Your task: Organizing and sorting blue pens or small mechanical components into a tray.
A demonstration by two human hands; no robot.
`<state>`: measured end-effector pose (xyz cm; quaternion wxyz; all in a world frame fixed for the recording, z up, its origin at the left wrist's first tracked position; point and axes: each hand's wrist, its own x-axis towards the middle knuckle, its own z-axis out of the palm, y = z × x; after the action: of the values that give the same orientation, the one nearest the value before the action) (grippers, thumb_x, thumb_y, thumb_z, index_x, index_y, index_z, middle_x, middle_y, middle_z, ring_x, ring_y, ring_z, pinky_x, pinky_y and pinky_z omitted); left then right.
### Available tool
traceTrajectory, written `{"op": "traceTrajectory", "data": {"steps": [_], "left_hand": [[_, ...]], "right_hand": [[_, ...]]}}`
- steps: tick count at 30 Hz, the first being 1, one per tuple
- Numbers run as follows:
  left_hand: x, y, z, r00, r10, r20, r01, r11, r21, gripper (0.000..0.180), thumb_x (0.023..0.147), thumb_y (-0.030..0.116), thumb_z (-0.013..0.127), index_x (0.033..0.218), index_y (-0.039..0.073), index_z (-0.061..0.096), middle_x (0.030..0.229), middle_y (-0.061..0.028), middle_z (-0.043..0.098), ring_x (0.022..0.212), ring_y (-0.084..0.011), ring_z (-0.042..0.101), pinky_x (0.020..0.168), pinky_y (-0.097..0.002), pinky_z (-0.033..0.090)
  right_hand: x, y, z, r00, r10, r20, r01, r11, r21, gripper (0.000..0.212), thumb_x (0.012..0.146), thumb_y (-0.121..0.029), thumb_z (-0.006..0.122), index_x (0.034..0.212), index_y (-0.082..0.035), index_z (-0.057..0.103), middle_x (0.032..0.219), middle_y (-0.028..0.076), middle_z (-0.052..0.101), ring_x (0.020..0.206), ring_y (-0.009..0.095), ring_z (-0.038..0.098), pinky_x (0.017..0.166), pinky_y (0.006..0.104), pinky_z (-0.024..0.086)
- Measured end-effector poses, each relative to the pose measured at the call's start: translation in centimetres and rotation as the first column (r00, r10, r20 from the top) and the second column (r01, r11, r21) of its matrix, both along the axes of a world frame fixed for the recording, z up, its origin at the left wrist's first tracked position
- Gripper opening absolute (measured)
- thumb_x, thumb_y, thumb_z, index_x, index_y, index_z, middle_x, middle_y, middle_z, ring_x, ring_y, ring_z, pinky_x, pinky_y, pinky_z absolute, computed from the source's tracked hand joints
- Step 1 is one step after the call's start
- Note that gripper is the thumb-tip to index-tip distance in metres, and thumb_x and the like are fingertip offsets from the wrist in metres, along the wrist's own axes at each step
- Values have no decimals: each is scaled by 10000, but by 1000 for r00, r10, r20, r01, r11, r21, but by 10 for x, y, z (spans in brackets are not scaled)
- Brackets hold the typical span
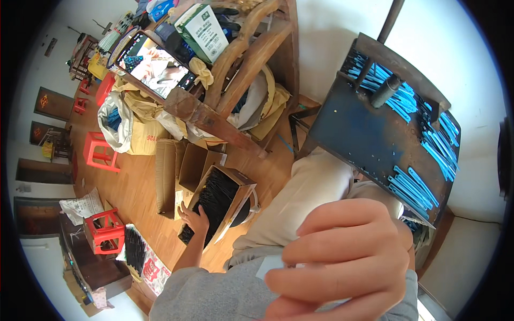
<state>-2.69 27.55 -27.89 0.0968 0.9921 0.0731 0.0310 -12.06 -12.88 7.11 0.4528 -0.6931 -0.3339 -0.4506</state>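
My left hand (195, 219) reaches down to an open cardboard box (245, 184) by my legs. Its fingers are spread at the edge of a dense pile of thin black strips (214, 200) inside. Large in the foreground is my right hand (342, 257), raised before my chest with its fingers curled in. What it holds, if anything, is hidden; a small pale piece (266, 266) shows beside the fingers. To the right, a dark metal-topped worktable (348, 120) carries loose bundles of slim blue plastic pieces (412, 187), each with a hole near one end.
An upright metal post (384, 92) stands on the worktable. Another opened carton (167, 179) adjoins the box. Beyond are a wooden frame (225, 120) with a lit phone (155, 64), a white sack (115, 120) of blue pieces, and red stools (100, 151), (107, 230).
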Motion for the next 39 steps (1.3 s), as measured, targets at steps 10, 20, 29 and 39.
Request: {"op": "traceTrajectory", "data": {"steps": [10, 20, 29, 39], "left_hand": [[23, -34, -12, 995, -70, -65, 73, 996, 47, 751, 864, 240, 647, 1456, 111, 201, 1494, -220, 148, 1325, -426, 260, 1068, -550, 261], [19, -38, -8, 994, 41, -100, -30, 994, 106, 711, 913, 372, 565, 1472, 140, 192, 1500, -215, 164, 1361, -401, 225, 1092, -526, 205], [19, -36, -5, 999, 2, -38, 5, 981, 195, 724, 904, 428, 558, 1471, 140, 212, 1509, -195, 160, 1350, -400, 227, 1087, -554, 167], [4, -37, -2, 994, -87, -69, 99, 973, 209, 725, 909, 387, 557, 1468, 99, 197, 1510, -226, 147, 1365, -382, 196, 1066, -530, 171]], "right_hand": [[-10, 40, -3, 954, -298, 43, 259, 885, 387, 139, 675, -171, 780, 800, -143, 728, 591, 33, 554, 433, 119, 429, 381, 255, 308], [-8, 22, 1, 966, -257, -14, 242, 889, 390, 137, 662, -162, 778, 787, -141, 726, 586, 29, 549, 431, 116, 425, 382, 249, 300], [-62, 26, 0, 981, -187, -52, 192, 901, 389, 137, 650, -153, 775, 776, -139, 724, 580, 26, 544, 429, 114, 422, 383, 245, 292], [-45, 7, 6, 986, -136, -101, 165, 910, 380, 136, 637, -144, 772, 763, -137, 723, 575, 23, 539, 428, 112, 418, 384, 239, 283]]}}
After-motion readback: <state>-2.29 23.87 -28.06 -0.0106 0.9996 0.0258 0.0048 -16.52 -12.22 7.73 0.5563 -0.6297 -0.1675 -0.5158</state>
